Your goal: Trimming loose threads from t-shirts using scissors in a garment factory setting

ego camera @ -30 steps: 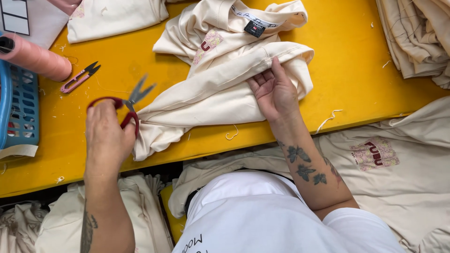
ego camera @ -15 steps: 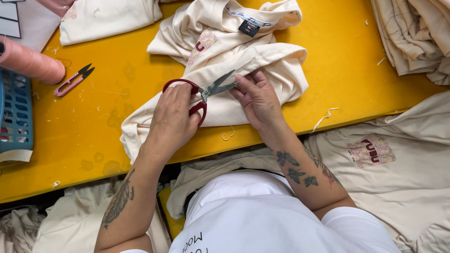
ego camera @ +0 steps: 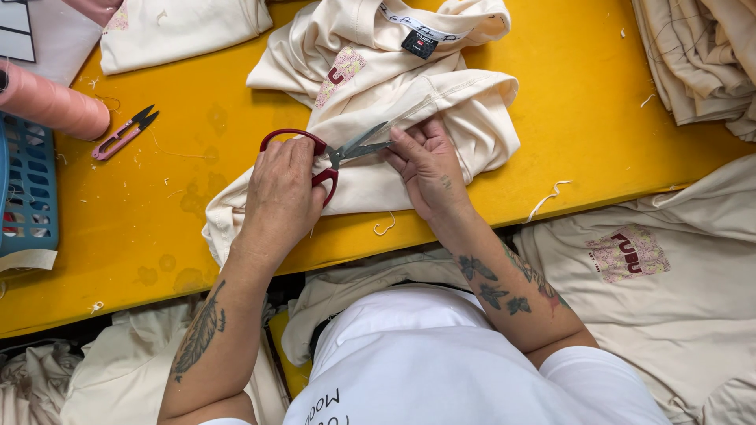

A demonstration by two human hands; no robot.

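Nearest me, at 6 o'clock below the table edge, more cream garments [ego camera: 630, 267] lie over my lap and to both sides, one showing a printed patch. On the yellow table [ego camera: 598, 118], my left hand [ego camera: 283, 193] is closed through the red loops of the scissors [ego camera: 335, 153]; the fingers are curled tight, the grip firm, and the blades stand partly open, pointing toward 2 o'clock. My right hand [ego camera: 429, 165] lies just beside the blade tips, fingers half curled and pinching a fold of the cream garment [ego camera: 409, 102], holding the cloth taut against the steel. That garment is bunched at the middle of the table, running from 7 o'clock up to 1 o'clock, with its dark neck label [ego camera: 420, 43] at the far end. My judgement: the step in hand is trimming at the fold, most likely a loose thread, though the thread itself is too fine to make out. The next move, as I assess it, calls for keeping the cloth stretched and closing the blades on the stray only, clear of seam and fingertips. Farther out, at 10 o'clock, a small pink thread snip [ego camera: 124, 132] lies apart, a pink thread cone [ego camera: 51, 106] and a blue basket [ego camera: 27, 189] beyond it. A folded cream piece [ego camera: 181, 31] sits at 11 o'clock, and a stack of cloth [ego camera: 701, 55] at 2 o'clock.
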